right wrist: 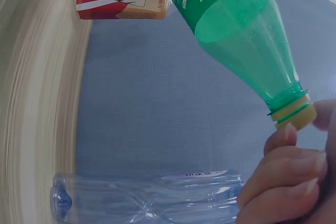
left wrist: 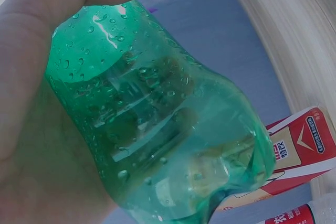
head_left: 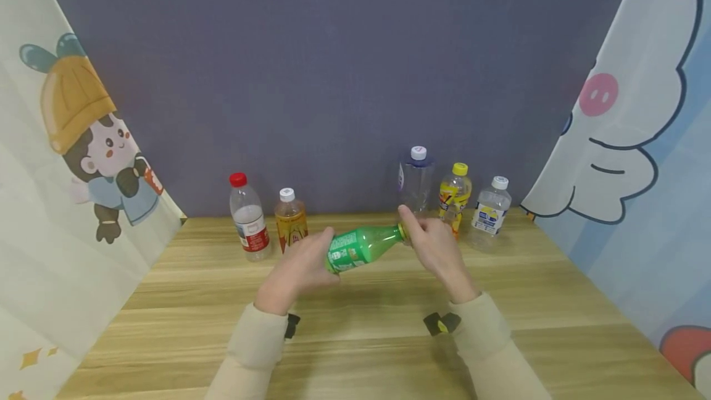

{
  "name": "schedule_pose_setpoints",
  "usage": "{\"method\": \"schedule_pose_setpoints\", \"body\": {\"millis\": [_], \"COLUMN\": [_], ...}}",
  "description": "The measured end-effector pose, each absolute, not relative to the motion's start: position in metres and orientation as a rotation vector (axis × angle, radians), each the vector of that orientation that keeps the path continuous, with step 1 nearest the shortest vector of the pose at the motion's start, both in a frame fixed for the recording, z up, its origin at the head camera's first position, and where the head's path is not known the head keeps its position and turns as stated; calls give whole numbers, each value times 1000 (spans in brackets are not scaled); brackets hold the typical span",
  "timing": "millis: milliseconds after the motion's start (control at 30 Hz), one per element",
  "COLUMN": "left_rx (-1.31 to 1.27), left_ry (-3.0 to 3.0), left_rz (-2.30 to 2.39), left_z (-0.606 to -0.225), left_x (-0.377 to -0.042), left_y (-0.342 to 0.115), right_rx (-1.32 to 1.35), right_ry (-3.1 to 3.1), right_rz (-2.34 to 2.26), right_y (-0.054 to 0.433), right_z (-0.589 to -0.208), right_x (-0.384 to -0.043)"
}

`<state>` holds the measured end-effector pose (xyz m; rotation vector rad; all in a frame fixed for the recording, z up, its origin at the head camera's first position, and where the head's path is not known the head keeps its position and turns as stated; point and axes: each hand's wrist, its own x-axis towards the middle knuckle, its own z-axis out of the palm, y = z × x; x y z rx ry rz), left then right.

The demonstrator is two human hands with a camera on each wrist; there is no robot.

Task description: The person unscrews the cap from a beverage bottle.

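Observation:
A green plastic bottle [head_left: 366, 244] lies nearly level in the air above the table, its neck to the right and slightly raised. Around its lower body my left hand [head_left: 297, 267] grips it; the left wrist view shows droplets inside the green wall [left wrist: 142, 93]. At the neck, my right hand [head_left: 436, 249] pinches the yellow cap [right wrist: 296, 113] between thumb and fingers. The cap sits on the neck in the right wrist view. Behind my left hand stands an orange-labelled bottle [head_left: 291, 224], partly hidden. A large clear bottle [head_left: 415, 184] stands behind my right hand.
On the wooden table [head_left: 366, 338], a red-capped bottle [head_left: 250, 221] stands at the back left. A yellow-capped bottle [head_left: 454, 193] and a white-capped clear bottle [head_left: 491, 208] stand at the back right. A dark grey panel [head_left: 333, 79] rises behind them.

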<state>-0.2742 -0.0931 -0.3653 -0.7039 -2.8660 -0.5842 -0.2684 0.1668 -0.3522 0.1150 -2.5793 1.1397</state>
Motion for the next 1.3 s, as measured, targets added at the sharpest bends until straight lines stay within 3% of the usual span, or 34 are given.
{"method": "schedule_pose_setpoints", "body": {"millis": [1300], "left_rx": [-723], "left_ry": [-2872], "left_rz": [-571], "left_z": [-366], "left_x": [-275], "left_y": [-93], "right_rx": [206], "right_ry": [-2526], "right_rz": [1160], "right_y": [168], "right_z": [-353], "right_x": [-270]}}
